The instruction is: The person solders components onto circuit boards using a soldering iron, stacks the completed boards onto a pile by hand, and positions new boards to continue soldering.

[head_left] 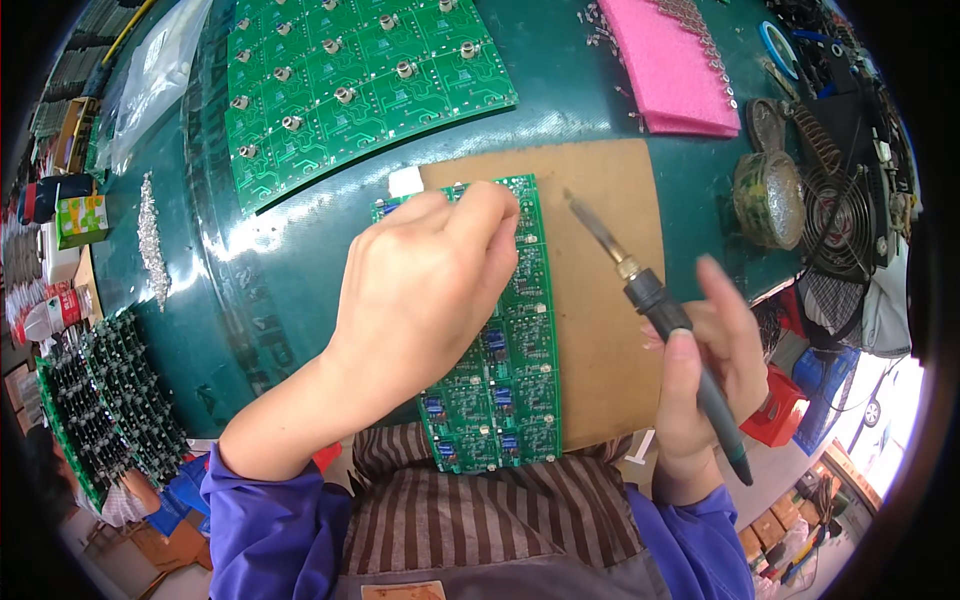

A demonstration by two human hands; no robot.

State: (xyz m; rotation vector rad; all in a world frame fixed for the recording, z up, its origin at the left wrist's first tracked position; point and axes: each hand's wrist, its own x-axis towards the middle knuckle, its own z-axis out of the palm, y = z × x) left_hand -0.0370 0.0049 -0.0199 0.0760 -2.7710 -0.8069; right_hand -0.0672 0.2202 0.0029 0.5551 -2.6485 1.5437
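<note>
My right hand (722,375) holds a soldering iron (650,295) between thumb and fingers, with the index finger lifted. The iron's tip points up and left above a brown board (605,230), to the right of a long green circuit board panel (525,390). That panel carries blue parts and lies partly on the brown board, reaching toward my lap. My left hand (425,255) is closed in a pinch over the panel's upper part; whatever its fingertips hold is hidden.
A large green circuit panel (375,120) with metal connectors lies at the far left. Pink foam (675,70) edged with metal parts is at the far right, near a tape roll (768,200) and a fan (838,220). Silver pieces (152,240) and stacked boards (110,400) are left.
</note>
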